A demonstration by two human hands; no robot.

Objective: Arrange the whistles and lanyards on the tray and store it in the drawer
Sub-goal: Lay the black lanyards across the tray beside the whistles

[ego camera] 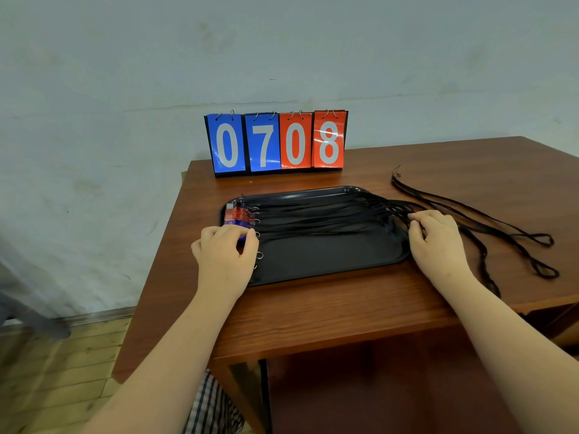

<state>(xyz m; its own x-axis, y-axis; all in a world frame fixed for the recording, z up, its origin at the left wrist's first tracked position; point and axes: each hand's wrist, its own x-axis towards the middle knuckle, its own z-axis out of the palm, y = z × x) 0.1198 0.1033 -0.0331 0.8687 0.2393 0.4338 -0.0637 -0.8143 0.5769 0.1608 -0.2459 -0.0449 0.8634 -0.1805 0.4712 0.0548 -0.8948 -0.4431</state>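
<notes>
A black tray (329, 261) lies on the brown table. Several red and blue whistles (236, 216) sit in a row along its left end, metal rings facing right. Their black lanyards (322, 214) stretch across the tray and spill over its right rim onto the table, ending in loops (542, 239). My left hand (225, 255) covers the nearer whistles, fingertips curled onto a blue one. At the tray's right end my right hand (435, 236) has its fingers curled over the bundle of lanyards.
A flip scoreboard (277, 142) reading 0708 stands at the table's back edge against the wall. The table's left edge (163, 245) drops to a wooden floor. An open recess lies under the front edge (344, 343).
</notes>
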